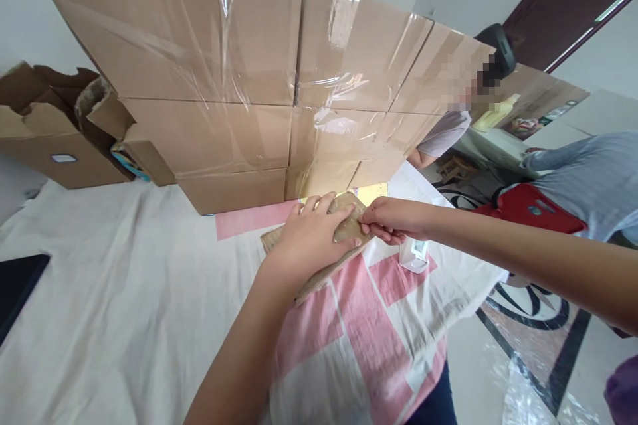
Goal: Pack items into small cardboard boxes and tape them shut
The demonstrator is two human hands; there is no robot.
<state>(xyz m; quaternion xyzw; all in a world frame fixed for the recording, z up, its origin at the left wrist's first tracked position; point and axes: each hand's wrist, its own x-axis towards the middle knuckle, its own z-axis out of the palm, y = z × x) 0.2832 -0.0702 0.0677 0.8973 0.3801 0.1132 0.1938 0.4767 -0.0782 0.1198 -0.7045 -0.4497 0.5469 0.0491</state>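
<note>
A flat brown cardboard package (343, 232) with a shiny taped surface lies on the cloth-covered table (149, 305). My left hand (314, 229) rests on top of it, palm down and fingers spread. At the package's right edge, my right hand (386, 220) has thumb and forefinger pinched together, its other fingers curled. What sits in that pinch is too small to make out. Just below my right hand stands a small white box (413, 256), partly covered by the hand.
Stacked cardboard boxes (239, 139) in clear film rise behind the package. Opened cartons (74, 146) stand at the left, near a dark flat object (20, 285). Two people are at the right, one beside a red stool (538, 209). Clear plastic (528, 392) lies on the floor.
</note>
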